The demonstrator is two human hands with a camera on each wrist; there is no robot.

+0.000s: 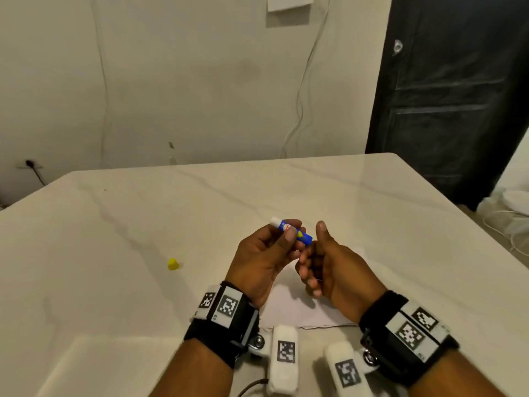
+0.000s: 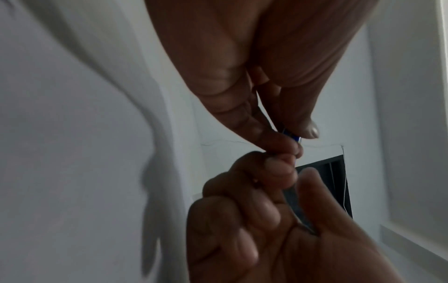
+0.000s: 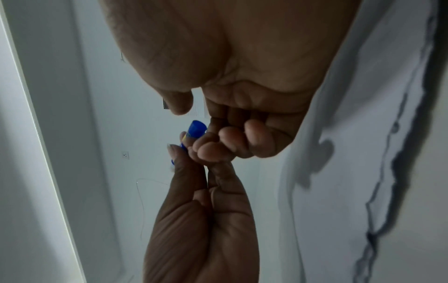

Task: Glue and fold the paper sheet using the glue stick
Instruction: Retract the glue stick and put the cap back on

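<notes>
My left hand pinches a blue glue stick between thumb and fingers, above the table. Its white glue tip points up and left, uncapped. My right hand sits just right of the stick's blue base, fingers curled, thumb raised and apart from it. In the right wrist view the blue base lies beside the curled right fingers, with no clear grip. The left wrist view shows only a sliver of the stick. A white paper sheet lies flat under both hands. The yellow cap stands on the table to the left.
The pale marble table reaches to the wall behind. A dark door stands at the back right, with white bags and cables on the floor beside it. White cables hang down the wall.
</notes>
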